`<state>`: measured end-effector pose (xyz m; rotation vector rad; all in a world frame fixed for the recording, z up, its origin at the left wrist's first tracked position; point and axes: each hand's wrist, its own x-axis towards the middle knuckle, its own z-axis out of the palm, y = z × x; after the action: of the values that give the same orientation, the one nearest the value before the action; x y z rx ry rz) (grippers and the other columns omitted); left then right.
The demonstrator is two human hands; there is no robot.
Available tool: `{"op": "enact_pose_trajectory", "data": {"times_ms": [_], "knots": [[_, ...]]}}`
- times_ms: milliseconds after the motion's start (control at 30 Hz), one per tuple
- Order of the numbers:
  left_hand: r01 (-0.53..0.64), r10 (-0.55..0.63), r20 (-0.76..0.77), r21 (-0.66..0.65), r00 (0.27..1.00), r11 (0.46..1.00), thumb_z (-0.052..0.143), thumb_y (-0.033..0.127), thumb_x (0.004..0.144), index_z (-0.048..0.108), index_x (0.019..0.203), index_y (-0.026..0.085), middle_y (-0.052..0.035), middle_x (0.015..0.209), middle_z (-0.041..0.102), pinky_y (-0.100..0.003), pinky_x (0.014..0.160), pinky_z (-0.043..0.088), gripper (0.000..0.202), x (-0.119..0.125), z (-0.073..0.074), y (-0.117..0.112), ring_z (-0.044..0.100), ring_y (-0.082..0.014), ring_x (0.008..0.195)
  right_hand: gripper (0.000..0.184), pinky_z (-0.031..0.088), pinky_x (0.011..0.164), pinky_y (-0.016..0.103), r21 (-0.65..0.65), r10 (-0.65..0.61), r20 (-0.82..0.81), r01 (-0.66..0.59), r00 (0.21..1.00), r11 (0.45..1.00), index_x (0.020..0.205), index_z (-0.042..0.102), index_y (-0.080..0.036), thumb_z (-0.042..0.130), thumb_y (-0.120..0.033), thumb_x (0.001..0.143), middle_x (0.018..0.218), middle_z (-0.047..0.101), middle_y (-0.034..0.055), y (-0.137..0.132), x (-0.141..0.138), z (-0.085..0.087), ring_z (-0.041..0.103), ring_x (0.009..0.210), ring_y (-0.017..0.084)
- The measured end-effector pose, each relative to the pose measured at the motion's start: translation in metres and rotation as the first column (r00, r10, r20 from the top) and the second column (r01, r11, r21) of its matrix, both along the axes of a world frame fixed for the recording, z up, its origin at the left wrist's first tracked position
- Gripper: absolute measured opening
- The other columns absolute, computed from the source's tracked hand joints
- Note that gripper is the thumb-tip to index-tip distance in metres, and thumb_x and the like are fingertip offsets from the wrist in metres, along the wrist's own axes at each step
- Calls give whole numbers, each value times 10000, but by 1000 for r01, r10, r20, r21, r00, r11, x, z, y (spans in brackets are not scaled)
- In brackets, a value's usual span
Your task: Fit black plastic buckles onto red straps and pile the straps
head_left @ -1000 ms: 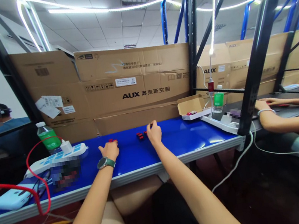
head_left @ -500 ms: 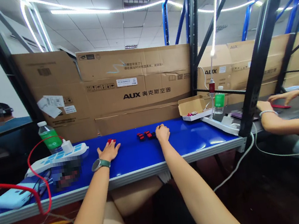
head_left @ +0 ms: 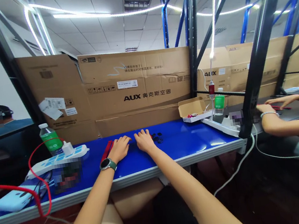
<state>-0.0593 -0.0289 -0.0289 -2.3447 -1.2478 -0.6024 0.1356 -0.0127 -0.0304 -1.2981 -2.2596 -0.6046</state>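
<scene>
On the blue tabletop, my left hand, wearing a watch at the wrist, rests with bent fingers pointing forward and no object visible in it. Long red strips lie just to its left, partly covered by the hand and watch. My right hand is a short gap away, its fingers slightly apart and tips down on the table. Several small black pieces are scattered right beside it. Whatever lies under either palm is hidden.
An open cardboard box with small red items stands at the back right. Power strips and bottles flank the work area. A red cable loops at left. A co-worker's hands are at the right-hand table.
Both hands have moved toward each other, the right one leftward and the left one rightward. Red pieces between them are no longer visible there; red strips show at left and black pieces at right.
</scene>
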Motion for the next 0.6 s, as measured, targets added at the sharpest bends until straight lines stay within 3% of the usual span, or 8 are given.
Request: {"op": "enact_pose_trajectory", "data": {"times_ms": [100,167,267,467,600], "knots": [[18,-19,15,9,1000,1000,458,164,940,586,1189,218,-108,1211,632,-420,903,406,285,-1,0,0,571,-278,1094,407,254,1066,521,-15,-52,-32,52,998,999,1280,581,-169,577,-376,929,1282,604,203,2,4,-2,436,1267,350],[24,-24,25,10,999,1000,456,160,940,588,1173,220,-106,1200,631,-420,902,410,274,-1,1,0,572,-277,1087,405,255,1055,529,-36,-70,-26,70,997,997,1251,607,-188,586,-430,927,1220,645,194,3,7,-3,435,1273,365],[26,-26,38,9,999,1000,460,157,940,589,1167,225,-103,1185,632,-421,908,420,270,-2,1,-1,574,-276,1087,316,267,1037,525,-48,-43,6,43,999,998,1203,636,-197,564,-359,941,1068,707,172,3,6,-3,475,1226,361],[101,-98,120,-19,988,995,590,172,890,548,1301,242,-113,1275,601,-414,953,463,420,-3,0,2,571,-278,1164,295,354,965,461,-56,6,-68,-10,998,998,1213,593,-133,443,-195,966,1008,712,190,7,-1,0,553,1095,329],[200,-189,177,-43,966,979,657,204,867,548,1312,224,-117,1270,613,-411,995,477,458,-1,4,1,581,-273,1181,366,407,890,337,-126,148,-174,-171,974,977,1302,500,-180,403,-108,957,1060,688,127,13,1,-2,605,983,243]]}}
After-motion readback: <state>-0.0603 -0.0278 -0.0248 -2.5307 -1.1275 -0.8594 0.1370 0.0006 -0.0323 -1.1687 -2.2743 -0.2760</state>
